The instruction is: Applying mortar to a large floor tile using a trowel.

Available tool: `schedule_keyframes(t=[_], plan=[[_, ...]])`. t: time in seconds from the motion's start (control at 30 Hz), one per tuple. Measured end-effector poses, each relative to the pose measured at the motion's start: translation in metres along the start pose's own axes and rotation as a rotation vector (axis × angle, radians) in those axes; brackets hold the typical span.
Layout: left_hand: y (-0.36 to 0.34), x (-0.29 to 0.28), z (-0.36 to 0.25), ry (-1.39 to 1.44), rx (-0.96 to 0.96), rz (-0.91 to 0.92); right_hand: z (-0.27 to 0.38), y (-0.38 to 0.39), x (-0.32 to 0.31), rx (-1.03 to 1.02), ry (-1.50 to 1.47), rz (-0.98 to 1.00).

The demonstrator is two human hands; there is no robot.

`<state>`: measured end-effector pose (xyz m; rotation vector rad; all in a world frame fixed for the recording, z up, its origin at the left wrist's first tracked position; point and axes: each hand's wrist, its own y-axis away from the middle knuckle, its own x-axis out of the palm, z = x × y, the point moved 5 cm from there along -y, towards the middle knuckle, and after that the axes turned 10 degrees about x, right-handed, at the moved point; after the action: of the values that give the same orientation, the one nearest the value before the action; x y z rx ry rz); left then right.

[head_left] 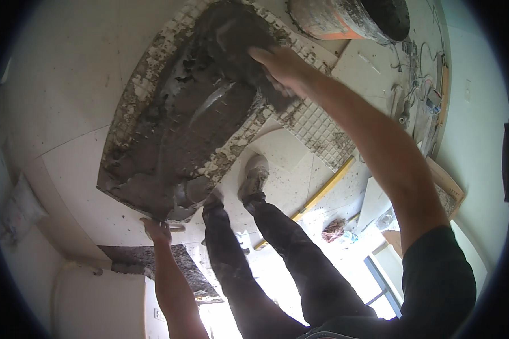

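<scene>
A long board (119, 158) edged with crusted white mosaic squares lies below me, its middle spread with wet grey mortar. My left hand (157, 230) grips the board's near corner, fingers curled at the edge. My right hand (277, 70) is closed at the upper part of the mortar, on a dark, mortar-coated tool, apparently a trowel (251, 45), whose outline is hard to make out. A square-patterned tile sheet (316, 130) lies to the right, beside the board.
A dirty bucket (322, 17) stands at the top right. A yellow level (328, 186) lies right of my feet (253, 172). Cables, tools and a cardboard box (447, 181) lie along the right wall. A dark rough patch (130, 257) is at the lower left.
</scene>
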<state>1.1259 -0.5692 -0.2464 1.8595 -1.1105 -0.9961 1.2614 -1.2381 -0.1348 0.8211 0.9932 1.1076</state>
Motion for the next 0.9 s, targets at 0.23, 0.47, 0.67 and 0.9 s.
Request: schedule_keyframes(t=[0.23,0.47,0.67,0.9], plan=[[0.009,0.016,0.002,0.084,-0.050,0.069,-0.040,0.015,0.013,0.020,-0.492,-0.129],[0.042,0.050,0.000,0.055,-0.111,0.100,0.047,-0.055,0.064,0.115,-1.051,-0.180],[0.030,0.028,-0.003,0.078,-0.120,0.006,0.080,-0.068,0.046,0.063,-0.656,-0.189],[0.036,0.033,0.006,0.086,-0.128,0.056,0.064,-0.044,0.072,0.114,-0.297,-0.031]])
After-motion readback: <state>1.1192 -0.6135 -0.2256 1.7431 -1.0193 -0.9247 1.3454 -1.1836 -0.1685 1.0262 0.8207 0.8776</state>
